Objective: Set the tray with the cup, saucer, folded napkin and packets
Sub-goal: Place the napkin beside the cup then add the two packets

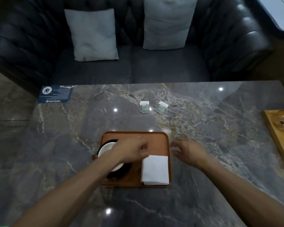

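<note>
Brown tray (156, 138) sits on the marble table (220, 145), near the person's edge; taking the tray as landmark for everything else. Inside it, left half: dark saucer (120, 173) w/ the white cup (106, 149) on it, both partly hidden by the left forearm, which crosses over them; right half, near corner: white folded napkin (155, 170), lying flat against the tray's right rim.

Left hand (134, 149) is above the tray's middle, just beyond the cup and just past the napkin's far-left corner; fingers curled in, thumb against them; blurred, so can't tell if it pinches anything or touches the napkin. Right hand (187, 150) is just outside the tray's right rim, over the table; fingers spread and slightly bent, holding nothing; napkin lies just to its left, apart from it.

Two packets (small, grey-white) lie on the table well beyond the tray's far rim, side by side, not touching: left packet (145, 107) about square-on, right packet (161, 107) turned at an angle; neither near a hand.

Further off: blue card (56, 94) at the table's far-left corner; wooden board (272, 128) at the right edge; behind the table a dark sofa (129, 68) w/ two grey cushions (92, 33).
</note>
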A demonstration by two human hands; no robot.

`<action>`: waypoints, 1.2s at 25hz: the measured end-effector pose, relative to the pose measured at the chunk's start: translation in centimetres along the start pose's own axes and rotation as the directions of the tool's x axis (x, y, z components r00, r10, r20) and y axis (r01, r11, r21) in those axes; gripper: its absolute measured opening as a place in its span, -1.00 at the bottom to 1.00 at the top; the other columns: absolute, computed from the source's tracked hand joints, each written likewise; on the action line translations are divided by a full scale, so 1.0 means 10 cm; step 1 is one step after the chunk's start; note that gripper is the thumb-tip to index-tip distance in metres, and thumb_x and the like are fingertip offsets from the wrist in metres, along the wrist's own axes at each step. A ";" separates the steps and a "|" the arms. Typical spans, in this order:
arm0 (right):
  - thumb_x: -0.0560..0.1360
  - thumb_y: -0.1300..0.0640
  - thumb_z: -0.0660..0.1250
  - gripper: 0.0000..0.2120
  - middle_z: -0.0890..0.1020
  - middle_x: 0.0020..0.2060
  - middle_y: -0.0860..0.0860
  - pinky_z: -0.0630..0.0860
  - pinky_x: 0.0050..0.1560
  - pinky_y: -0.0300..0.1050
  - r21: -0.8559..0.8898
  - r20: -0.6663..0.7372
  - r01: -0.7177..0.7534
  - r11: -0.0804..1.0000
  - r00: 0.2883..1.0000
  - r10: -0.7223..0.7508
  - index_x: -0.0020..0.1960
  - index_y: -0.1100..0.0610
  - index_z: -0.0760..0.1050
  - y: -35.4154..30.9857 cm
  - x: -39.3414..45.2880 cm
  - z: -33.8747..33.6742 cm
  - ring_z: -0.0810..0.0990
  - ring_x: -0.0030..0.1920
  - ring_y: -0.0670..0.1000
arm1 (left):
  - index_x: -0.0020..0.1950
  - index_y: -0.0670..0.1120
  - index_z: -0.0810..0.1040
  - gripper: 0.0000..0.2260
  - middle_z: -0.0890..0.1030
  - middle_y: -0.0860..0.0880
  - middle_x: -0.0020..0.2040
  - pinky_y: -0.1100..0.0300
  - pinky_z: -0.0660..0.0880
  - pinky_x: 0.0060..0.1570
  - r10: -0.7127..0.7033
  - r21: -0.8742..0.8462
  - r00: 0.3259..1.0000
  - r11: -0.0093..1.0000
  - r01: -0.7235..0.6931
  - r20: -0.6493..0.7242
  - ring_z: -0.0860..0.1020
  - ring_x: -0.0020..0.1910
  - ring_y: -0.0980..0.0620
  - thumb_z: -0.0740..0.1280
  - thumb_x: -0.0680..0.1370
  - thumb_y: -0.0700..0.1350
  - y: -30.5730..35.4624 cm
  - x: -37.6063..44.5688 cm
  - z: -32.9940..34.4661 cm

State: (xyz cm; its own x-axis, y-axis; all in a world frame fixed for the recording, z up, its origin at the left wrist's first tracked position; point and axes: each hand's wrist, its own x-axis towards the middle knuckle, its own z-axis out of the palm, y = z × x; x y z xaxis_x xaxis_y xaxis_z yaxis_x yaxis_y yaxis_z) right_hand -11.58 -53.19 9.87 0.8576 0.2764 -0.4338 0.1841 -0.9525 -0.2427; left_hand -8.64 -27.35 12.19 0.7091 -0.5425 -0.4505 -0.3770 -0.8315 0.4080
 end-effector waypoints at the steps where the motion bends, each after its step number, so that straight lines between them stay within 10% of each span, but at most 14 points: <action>1: 0.56 -0.10 0.22 -0.70 0.60 0.19 0.02 0.49 0.14 -0.03 -0.012 -0.003 0.002 1.000 1.000 -0.002 0.25 -0.08 0.51 0.06 0.13 -0.11 0.55 0.19 0.09 | 0.13 0.04 0.52 -0.73 0.57 0.01 0.10 0.13 0.43 -0.06 -0.014 0.021 1.000 1.000 0.013 0.022 0.53 0.08 0.00 0.32 0.51 0.14 -0.07 0.13 -0.14; 14: 0.50 -0.14 0.32 -0.54 0.60 0.18 0.08 0.55 0.03 0.01 0.070 -0.048 -0.164 0.984 0.985 0.168 0.34 -0.01 0.44 0.51 1.76 -0.56 0.59 0.12 0.14 | 0.37 0.05 0.42 -0.39 0.53 -0.05 0.26 -0.05 0.44 0.19 -0.176 -0.001 0.982 0.984 0.176 -0.073 0.45 0.24 -0.10 0.44 0.38 0.22 -0.99 1.77 -0.71; 30: 0.43 -0.10 0.43 -0.59 0.48 0.14 0.12 0.44 0.00 0.01 0.179 -0.089 -0.288 0.941 0.947 0.307 0.18 0.09 0.48 0.40 2.24 -0.25 0.48 0.12 0.19 | 0.02 0.12 0.46 -0.62 0.46 0.03 0.07 0.00 0.22 0.10 -0.280 -0.105 0.940 0.959 0.264 -0.196 0.38 0.18 -0.04 0.50 0.29 0.09 -0.98 2.18 -0.36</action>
State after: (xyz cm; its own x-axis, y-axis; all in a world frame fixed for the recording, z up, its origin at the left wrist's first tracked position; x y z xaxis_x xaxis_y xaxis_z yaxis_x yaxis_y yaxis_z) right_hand 9.55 -51.12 1.38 0.9120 -0.0422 -0.4081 -0.1600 -0.9525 -0.2591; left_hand 12.68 -30.63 1.22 0.8888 -0.2532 -0.3820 -0.1116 -0.9280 0.3554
